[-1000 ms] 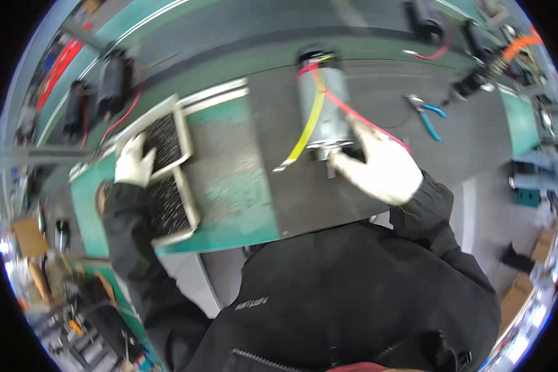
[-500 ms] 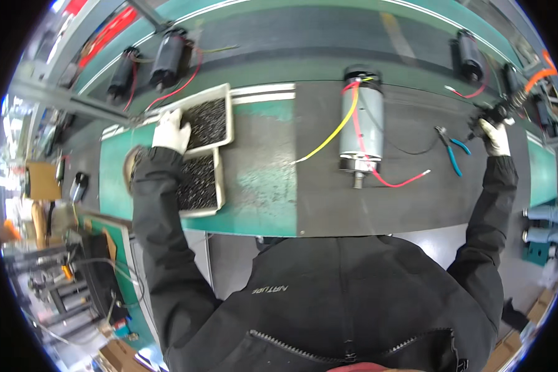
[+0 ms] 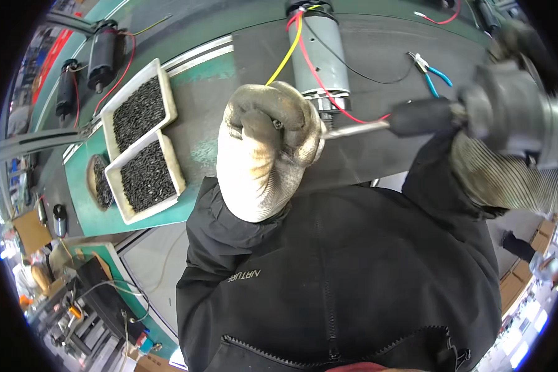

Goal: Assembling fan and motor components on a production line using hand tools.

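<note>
My left hand, in a stained white glove, is closed in a pinch in front of me. A small dark screw shows between its fingers. My right hand, also gloved and partly blurred, grips a power screwdriver. The driver's long thin bit points left, and its tip meets the fingers of my left hand. Behind the hands a grey cylindrical motor lies on the dark mat, with yellow, red and black wires. My left hand hides part of the yellow wire.
Two white bins of small black screws stand at the left, beside a round dish. Blue-handled pliers lie right of the motor. Dark motors rest at the far left, near a metal frame bar.
My left hand has come from the screw bins to the middle, now with a screw. My right hand has brought the screwdriver nearer and inward, its bit at the left hand. The view has shifted.
</note>
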`<state>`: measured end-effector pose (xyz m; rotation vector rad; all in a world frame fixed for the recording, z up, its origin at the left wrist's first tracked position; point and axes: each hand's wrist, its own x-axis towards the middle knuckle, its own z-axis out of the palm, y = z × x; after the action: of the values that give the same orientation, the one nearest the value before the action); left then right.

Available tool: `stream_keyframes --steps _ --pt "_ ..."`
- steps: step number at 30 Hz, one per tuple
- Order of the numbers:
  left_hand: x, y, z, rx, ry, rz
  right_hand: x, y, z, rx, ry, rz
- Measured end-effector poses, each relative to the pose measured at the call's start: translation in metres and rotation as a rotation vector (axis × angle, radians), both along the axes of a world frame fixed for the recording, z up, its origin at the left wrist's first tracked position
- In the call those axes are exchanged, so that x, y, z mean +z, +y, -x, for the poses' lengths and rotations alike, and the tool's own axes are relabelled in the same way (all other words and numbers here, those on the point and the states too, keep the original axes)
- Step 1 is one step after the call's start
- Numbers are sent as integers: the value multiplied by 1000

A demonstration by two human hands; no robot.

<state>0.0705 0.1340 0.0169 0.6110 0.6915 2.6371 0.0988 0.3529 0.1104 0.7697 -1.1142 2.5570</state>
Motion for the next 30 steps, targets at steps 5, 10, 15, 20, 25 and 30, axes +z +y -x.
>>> stream_keyframes --steps 5,10,15,20,25,30 --pt "-1 8 -14 43 -236 84 -2 -7 2 -6 -19 18" --pt "-9 9 -19 69 -205 45 -13 -15 0 31 -52 24" --pt "-8 9 -20 82 -180 105 -20 -17 3 32 -68 54" --pt "-9 7 -21 260 -8 477 -23 -15 -1 12 -101 63" --pt "-19 10 -24 251 -73 450 -29 -11 1 35 -125 81" --pt "-18 10 -23 67 -181 499 -34 -6 0 61 -151 92"
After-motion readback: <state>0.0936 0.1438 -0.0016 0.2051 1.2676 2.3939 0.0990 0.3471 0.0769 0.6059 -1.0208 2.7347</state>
